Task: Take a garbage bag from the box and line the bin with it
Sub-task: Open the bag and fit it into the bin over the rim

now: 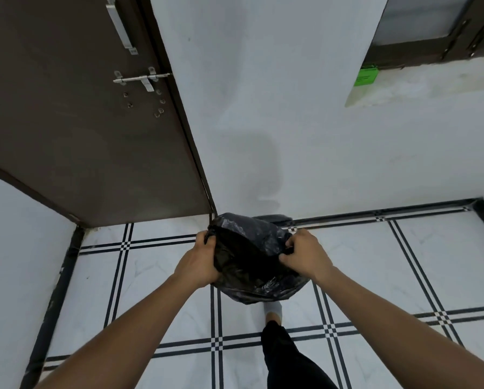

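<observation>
No legible text is found. A green box (366,76) is seen on the window ledge (431,80), at its left end below the window frame corner; dark printed lines are carried on its front face, but they are too small and blurred to be read. A small sticker on the lower end of the door handle (120,25) is likewise unreadable. No brand, number or sign is shown on the black garbage bag (252,259).
</observation>
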A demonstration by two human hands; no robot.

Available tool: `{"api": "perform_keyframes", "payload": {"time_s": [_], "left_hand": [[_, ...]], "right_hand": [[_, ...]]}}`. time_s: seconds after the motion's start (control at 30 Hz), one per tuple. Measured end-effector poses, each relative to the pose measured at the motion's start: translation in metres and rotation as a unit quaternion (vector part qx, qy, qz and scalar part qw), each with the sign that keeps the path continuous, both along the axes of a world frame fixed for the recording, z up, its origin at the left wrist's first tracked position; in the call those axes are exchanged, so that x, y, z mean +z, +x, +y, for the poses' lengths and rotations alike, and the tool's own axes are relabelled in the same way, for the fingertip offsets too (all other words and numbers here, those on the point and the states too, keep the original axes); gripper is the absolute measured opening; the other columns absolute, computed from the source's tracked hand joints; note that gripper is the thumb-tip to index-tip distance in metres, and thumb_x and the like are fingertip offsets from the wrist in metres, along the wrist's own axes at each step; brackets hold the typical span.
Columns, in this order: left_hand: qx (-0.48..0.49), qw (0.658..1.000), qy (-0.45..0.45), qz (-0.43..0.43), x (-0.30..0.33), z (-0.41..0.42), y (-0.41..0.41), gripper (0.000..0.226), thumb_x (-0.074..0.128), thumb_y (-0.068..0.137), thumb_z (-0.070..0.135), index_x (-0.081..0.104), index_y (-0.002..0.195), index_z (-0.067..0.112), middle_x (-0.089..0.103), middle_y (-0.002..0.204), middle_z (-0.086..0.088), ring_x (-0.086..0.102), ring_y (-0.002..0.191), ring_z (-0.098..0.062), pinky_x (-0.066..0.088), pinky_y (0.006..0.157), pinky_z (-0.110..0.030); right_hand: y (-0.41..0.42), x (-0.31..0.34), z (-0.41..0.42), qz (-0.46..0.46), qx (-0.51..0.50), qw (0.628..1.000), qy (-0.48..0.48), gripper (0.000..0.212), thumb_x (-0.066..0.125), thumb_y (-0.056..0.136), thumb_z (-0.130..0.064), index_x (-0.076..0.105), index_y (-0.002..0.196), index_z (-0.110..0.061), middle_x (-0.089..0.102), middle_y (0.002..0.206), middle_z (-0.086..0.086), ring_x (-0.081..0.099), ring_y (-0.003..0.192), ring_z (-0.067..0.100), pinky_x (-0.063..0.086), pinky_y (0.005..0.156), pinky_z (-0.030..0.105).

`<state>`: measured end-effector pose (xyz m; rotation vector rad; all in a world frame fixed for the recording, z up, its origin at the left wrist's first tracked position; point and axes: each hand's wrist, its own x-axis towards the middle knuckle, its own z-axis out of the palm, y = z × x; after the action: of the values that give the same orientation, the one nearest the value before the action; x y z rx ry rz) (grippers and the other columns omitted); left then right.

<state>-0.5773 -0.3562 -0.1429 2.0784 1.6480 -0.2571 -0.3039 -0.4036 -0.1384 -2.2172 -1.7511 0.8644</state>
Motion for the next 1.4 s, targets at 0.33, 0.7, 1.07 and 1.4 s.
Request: {"api": "perform_keyframes", "payload": {"time_s": [0.33,0.7,1.07,1.4], "left_hand": [[0.013,0.999,-0.031,-0.023,-0.094,0.026,0.046,0.092,0.077,0.081,0.026,0.026,0.156,0.020,0.006,0.167,-0.005,0.070,0.090,-0.033,0.058,0.081,-0.038],[0.014,0.995,-0.082,0.047,-0.203,0.066,0.085,0.081,0.072,0.088,0.023,0.027,0.156,0.018,0.007,0.168,-0.006,0.070,0.095,-0.030,0.058,0.084,-0.037],[0.024,0.996,-0.031,0.082,-0.355,0.112,0.105,0.081,0.069,0.090,0.011,0.023,0.157,0.013,0.005,0.167,-0.011,0.066,0.071,-0.021,0.060,0.068,-0.032],[-0.033,0.995,-0.056,0.080,-0.456,0.133,0.110,0.086,0.081,0.073,0.026,0.036,0.146,0.021,0.014,0.154,-0.013,0.053,0.069,-0.024,0.055,0.068,-0.036]], "right_hand": [[0.028,-0.093,0.025,-0.097,-0.009,0.995,-0.001,0.022,0.057,0.089,-0.010,0.075,0.098,-0.020,0.047,0.119,0.002,0.056,0.098,0.027,0.053,0.068,0.033],[0.043,-0.211,0.078,-0.100,0.000,0.988,-0.116,0.052,0.068,0.083,-0.006,0.049,0.131,-0.010,0.030,0.151,0.005,0.067,0.092,0.025,0.052,0.070,0.030],[0.034,-0.381,0.128,-0.095,0.020,0.992,-0.081,0.084,0.073,0.081,-0.006,0.026,0.151,-0.009,0.028,0.150,0.011,0.064,0.101,0.030,0.060,0.075,0.038],[0.042,-0.488,0.139,-0.090,0.020,0.971,-0.218,0.063,0.072,0.080,-0.019,0.042,0.134,-0.011,0.045,0.132,0.007,0.062,0.113,0.033,0.052,0.077,0.042]]}}
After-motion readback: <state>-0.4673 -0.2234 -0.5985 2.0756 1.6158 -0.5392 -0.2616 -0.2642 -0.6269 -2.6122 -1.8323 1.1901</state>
